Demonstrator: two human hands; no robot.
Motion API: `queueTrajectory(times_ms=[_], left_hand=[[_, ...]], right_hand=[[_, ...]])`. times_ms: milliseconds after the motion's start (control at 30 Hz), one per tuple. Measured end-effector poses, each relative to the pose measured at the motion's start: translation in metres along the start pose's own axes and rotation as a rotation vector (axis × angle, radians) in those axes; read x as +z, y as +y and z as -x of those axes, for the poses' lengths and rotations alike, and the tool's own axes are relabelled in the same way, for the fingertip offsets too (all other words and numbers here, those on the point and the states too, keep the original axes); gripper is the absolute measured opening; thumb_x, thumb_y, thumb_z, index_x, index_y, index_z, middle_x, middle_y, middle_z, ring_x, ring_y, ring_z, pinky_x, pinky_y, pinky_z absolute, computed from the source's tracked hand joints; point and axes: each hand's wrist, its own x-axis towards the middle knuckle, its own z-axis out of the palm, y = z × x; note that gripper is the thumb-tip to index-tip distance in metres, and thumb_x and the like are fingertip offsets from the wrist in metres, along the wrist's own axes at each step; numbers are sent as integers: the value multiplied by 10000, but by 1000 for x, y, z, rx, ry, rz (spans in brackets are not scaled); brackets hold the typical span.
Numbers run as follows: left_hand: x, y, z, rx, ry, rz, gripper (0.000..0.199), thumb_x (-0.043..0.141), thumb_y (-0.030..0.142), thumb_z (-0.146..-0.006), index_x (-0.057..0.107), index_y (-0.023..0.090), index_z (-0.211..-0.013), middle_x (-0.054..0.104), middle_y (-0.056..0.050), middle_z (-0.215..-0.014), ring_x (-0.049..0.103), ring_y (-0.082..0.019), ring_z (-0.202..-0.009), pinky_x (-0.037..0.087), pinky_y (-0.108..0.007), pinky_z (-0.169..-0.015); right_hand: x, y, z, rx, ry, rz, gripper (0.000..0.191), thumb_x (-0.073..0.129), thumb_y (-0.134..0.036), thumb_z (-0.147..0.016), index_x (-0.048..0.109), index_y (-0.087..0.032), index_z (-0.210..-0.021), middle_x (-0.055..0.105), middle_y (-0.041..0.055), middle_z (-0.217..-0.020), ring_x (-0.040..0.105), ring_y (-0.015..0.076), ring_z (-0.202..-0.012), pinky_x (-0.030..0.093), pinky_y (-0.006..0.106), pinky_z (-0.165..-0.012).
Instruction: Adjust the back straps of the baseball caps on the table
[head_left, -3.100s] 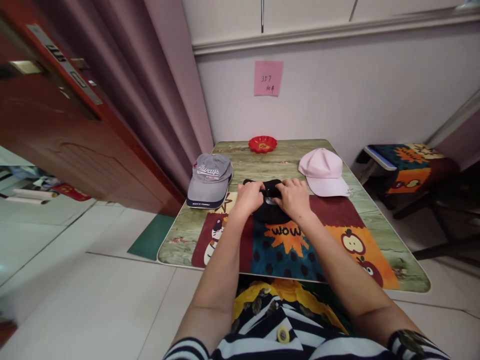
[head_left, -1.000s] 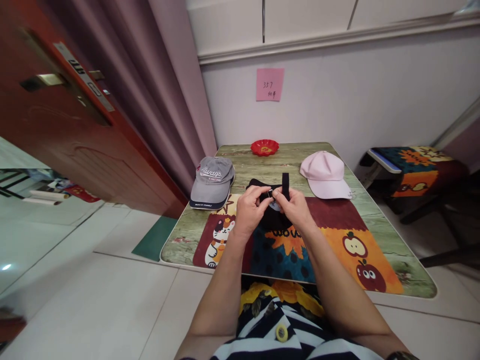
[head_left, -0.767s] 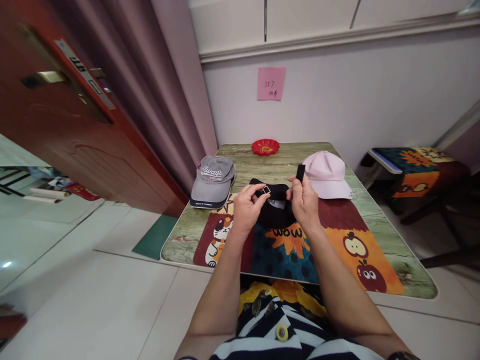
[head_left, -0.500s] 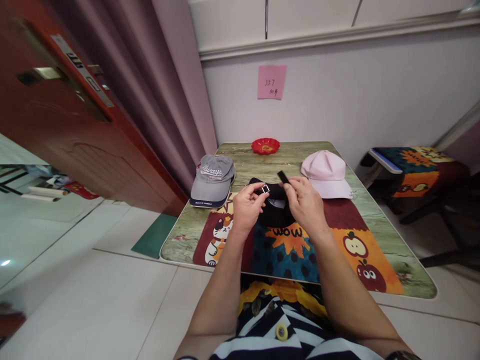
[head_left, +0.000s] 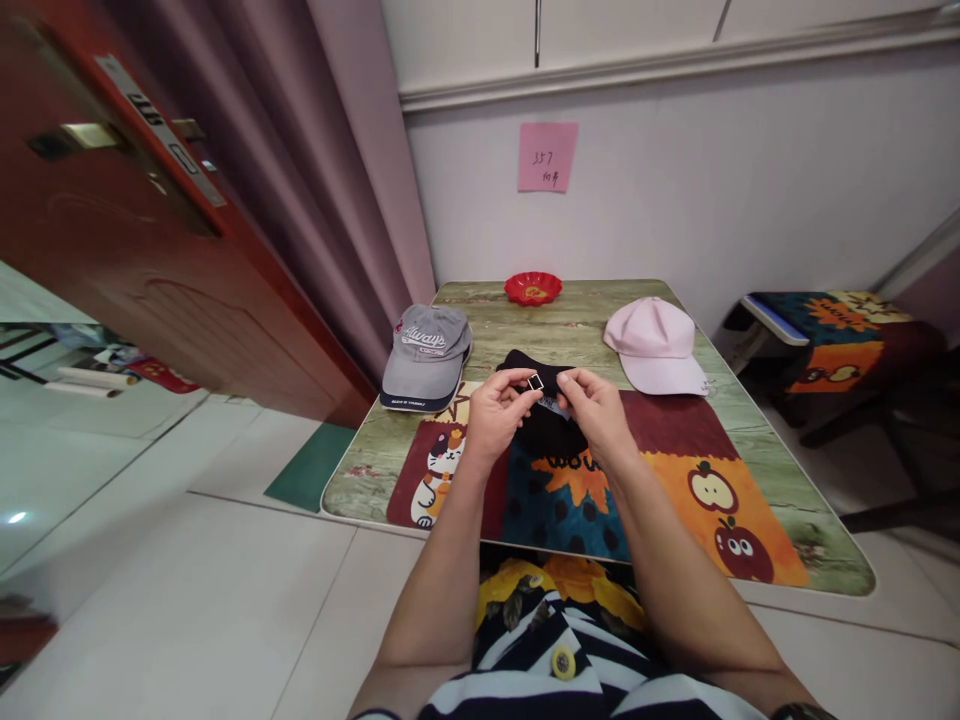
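Observation:
A black cap point(head_left: 544, 430) lies at the middle of the table, beneath both hands. My left hand point(head_left: 496, 410) pinches a small silver buckle point(head_left: 535, 382) on the cap's strap between thumb and fingertips. Close beside it, my right hand point(head_left: 596, 405) is closed in a pinch on the black strap's other end, which is mostly hidden by the fingers. A pale label shows inside the cap. To the left sits a grey cap point(head_left: 429, 345) with white lettering; on the right is a pink cap point(head_left: 654, 340).
A red scalloped dish point(head_left: 533, 289) stands at the table's far edge. The table point(head_left: 352, 478) carries a printed cloth point(head_left: 675, 520). A pink note point(head_left: 548, 157) is on the wall. To the left is a wooden door point(head_left: 187, 250); a cloth-covered stool point(head_left: 847, 335) stands at right.
My right hand has moved left toward the buckle and turned inward. The strap end that stuck up above its fingers is now down between the two hands. The three caps stay in place.

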Motion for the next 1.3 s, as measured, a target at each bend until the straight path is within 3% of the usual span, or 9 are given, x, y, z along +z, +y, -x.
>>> queueTrajectory(times_ms=[267,567,967,1300], left_hand=[[2,-2,1,-20,6,70,352,810,308,-735,765,171,-1056,612,37,-596,535,-70,-487,435,-177,-454],[4,-2,2,-35,11,124,374,828,324,-704,786,183,-1048,710,-15,-761,614,-88,-559,489,-199,-486],[5,1,4,-85,7,125,388,814,297,-710,783,160,-1072,692,3,-632,599,-90,-531,474,-194,-489],[4,1,3,-85,4,136,390,802,297,-725,784,155,-1087,683,6,-605,575,-80,-502,462,-187,-484]], right_hand=[[1,0,-2,159,-57,-199,431,726,-605,-691,555,-211,-707,472,-71,-514,264,57,-396,146,233,-410],[5,2,0,188,-106,-192,446,718,-622,-701,535,-216,-686,481,-59,-505,288,62,-388,162,234,-399],[5,2,3,210,-118,-235,443,736,-597,-717,519,-212,-693,476,-67,-526,291,55,-404,174,223,-402],[4,0,1,266,-146,-358,528,824,-608,-621,490,-205,-684,452,-84,-512,281,30,-389,136,204,-389]])
